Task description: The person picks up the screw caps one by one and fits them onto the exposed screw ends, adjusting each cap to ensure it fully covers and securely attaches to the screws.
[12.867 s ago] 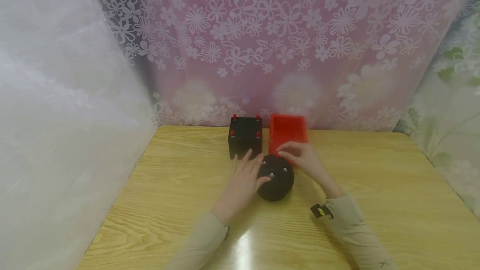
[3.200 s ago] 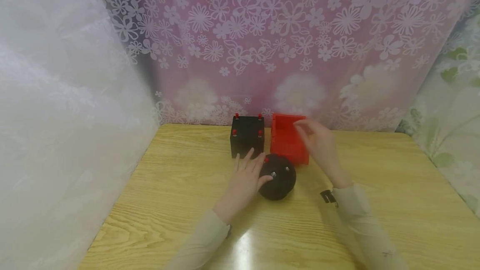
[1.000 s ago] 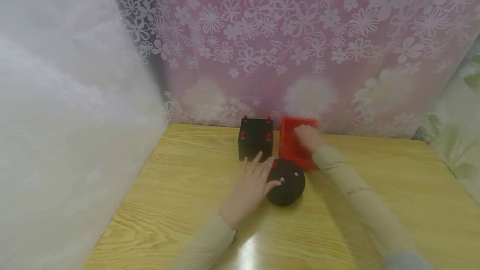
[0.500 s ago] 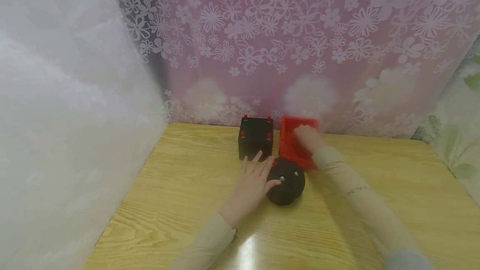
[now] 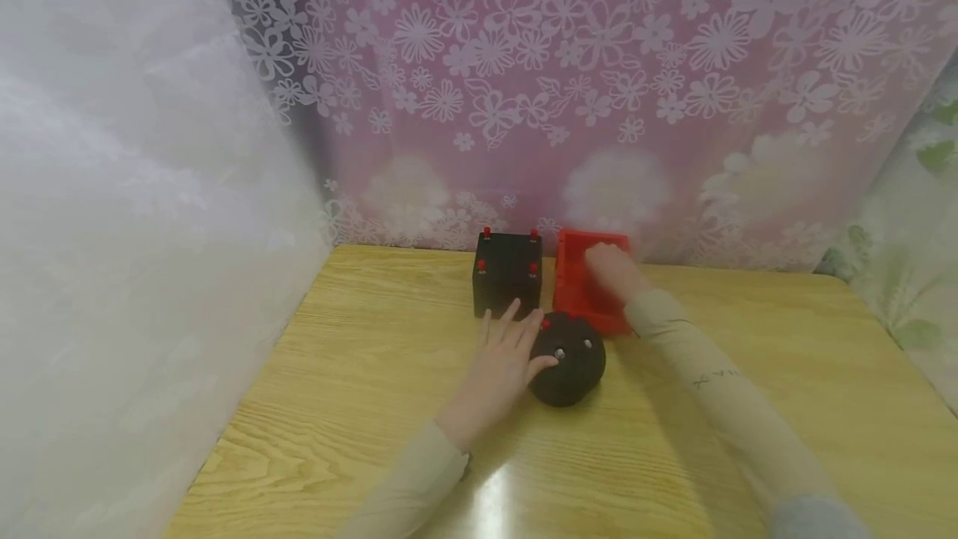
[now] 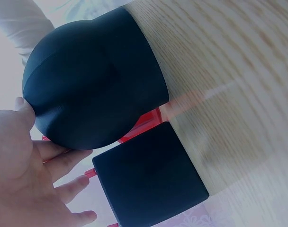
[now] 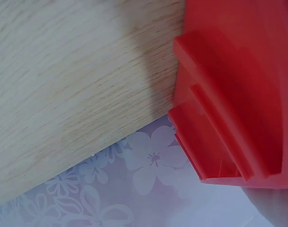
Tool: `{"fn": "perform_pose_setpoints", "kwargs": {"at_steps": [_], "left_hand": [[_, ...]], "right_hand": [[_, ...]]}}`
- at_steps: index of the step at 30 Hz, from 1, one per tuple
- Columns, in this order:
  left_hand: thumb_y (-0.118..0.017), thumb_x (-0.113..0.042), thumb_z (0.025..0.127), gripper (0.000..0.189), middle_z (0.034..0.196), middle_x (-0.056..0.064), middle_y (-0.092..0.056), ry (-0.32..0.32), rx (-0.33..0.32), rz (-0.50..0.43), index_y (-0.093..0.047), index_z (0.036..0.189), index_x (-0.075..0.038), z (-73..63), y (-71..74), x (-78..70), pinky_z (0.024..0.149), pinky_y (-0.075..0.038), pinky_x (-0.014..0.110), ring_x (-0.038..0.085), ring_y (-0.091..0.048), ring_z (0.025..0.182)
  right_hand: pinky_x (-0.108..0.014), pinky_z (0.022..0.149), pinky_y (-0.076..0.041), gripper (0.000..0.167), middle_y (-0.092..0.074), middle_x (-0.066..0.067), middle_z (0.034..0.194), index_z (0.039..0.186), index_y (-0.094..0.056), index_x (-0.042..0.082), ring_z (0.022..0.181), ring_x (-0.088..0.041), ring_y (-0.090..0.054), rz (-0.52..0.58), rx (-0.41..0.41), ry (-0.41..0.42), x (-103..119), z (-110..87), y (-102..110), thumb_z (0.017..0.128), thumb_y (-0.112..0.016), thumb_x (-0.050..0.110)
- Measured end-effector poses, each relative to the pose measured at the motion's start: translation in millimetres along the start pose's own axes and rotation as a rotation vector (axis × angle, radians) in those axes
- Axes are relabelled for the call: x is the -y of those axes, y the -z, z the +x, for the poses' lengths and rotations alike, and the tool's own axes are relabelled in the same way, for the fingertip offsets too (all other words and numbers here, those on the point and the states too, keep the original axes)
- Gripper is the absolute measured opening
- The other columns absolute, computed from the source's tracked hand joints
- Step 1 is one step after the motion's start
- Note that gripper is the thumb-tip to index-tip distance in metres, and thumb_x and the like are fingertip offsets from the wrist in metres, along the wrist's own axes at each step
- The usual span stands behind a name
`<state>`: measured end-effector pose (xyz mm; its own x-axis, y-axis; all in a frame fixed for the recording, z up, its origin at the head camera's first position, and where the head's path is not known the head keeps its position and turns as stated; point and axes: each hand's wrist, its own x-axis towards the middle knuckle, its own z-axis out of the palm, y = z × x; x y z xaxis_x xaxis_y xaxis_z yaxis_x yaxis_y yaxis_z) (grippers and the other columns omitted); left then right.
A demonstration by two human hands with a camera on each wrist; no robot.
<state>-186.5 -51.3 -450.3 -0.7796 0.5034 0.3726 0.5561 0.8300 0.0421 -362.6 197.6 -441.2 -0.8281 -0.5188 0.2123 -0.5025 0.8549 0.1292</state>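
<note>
My left hand (image 5: 497, 368) rests with straight, spread fingers against the left side of a black dome-topped block (image 5: 569, 377). On that block, small red caps (image 5: 545, 323) sit on studs at the back and left, while other metal studs (image 5: 560, 353) are bare. The left wrist view shows the thumb and fingers touching the rounded black surface (image 6: 87, 80). My right hand (image 5: 614, 270) reaches down into the red open bin (image 5: 572, 298); its fingers are hidden, so what they hold cannot be seen.
A black box (image 5: 507, 281) with red-capped studs on top stands left of the bin, just beyond my left fingertips. Everything sits on a wood-grain table (image 5: 374, 373). A pink flowered curtain (image 5: 486, 106) hangs behind the table's back edge.
Earlier my right hand was at the dome-topped block, whose left stud was bare; that stud now bears a red cap. My right hand has moved into the bin. My left hand stays put.
</note>
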Motion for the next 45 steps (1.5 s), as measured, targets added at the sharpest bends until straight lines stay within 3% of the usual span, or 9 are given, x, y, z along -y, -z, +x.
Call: {"fn": "perform_pose_setpoints", "kwargs": {"at_steps": [7,12,22,30,38,45], "left_hand": [[-0.05,-0.055,0.1,0.07,0.149,0.003,-0.055,-0.01,-0.024,0.008,-0.044,0.153,-0.009,0.2,0.9,-0.3,0.119,-0.028,0.058,0.029,-0.033,0.15],[-0.05,-0.054,0.101,0.069,0.149,0.003,-0.055,-0.009,-0.024,0.009,-0.044,0.153,-0.009,0.8,2.0,-0.8,0.119,-0.028,0.058,0.029,-0.034,0.149],[-0.05,-0.055,0.1,0.069,0.148,0.003,-0.056,-0.004,-0.017,0.009,-0.044,0.153,-0.009,1.0,3.6,-1.9,0.12,-0.028,0.057,0.028,-0.033,0.15],[-0.05,-0.055,0.101,0.07,0.148,0.003,-0.056,-0.007,-0.021,0.001,-0.043,0.153,-0.01,0.3,1.8,-1.5,0.12,-0.027,0.057,0.028,-0.032,0.15],[-0.048,-0.055,0.101,0.07,0.15,0.004,-0.055,-0.003,0.005,-0.008,-0.042,0.154,-0.01,0.3,2.7,-1.9,0.12,-0.027,0.058,0.029,-0.031,0.151],[-0.048,-0.055,0.102,0.071,0.151,0.004,-0.053,-0.001,0.014,-0.03,-0.041,0.155,-0.009,-0.7,3.9,-2.2,0.12,-0.026,0.059,0.029,-0.029,0.151]], "right_hand": [[-0.049,0.066,-0.058,0.016,-0.066,-0.018,0.072,0.074,-0.061,0.001,0.073,-0.038,-0.067,0.115,-0.008,-0.029,-2.3,-1.1,4.1,0.083,-0.058,-0.013],[-0.047,0.067,-0.057,0.012,-0.066,-0.012,0.071,0.077,-0.065,0.002,0.073,-0.033,-0.068,0.245,0.004,-0.086,-0.4,-0.9,9.8,0.086,-0.065,-0.005],[-0.045,0.076,-0.059,0.004,-0.074,-0.013,0.085,0.089,-0.074,-0.002,0.082,-0.028,-0.07,0.417,-0.023,-0.145,-2.9,-4.2,11.3,0.09,-0.073,0.002],[-0.046,0.079,-0.057,0.011,-0.076,-0.013,0.09,0.094,-0.076,-0.001,0.084,-0.028,-0.07,0.485,-0.04,-0.172,6.1,-9.8,26.4,0.093,-0.072,0.009],[-0.041,0.071,-0.055,0.015,-0.075,-0.014,0.089,0.097,-0.075,-0.002,0.075,-0.025,-0.066,0.601,-0.111,-0.215,12.6,-20.0,35.6,0.096,-0.07,0.012],[-0.039,0.071,-0.056,0.02,-0.075,-0.015,0.092,0.103,-0.075,-0.002,0.074,-0.024,-0.067,0.671,-0.142,-0.271,19.7,-31.9,43.0,0.098,-0.069,0.016]]}}
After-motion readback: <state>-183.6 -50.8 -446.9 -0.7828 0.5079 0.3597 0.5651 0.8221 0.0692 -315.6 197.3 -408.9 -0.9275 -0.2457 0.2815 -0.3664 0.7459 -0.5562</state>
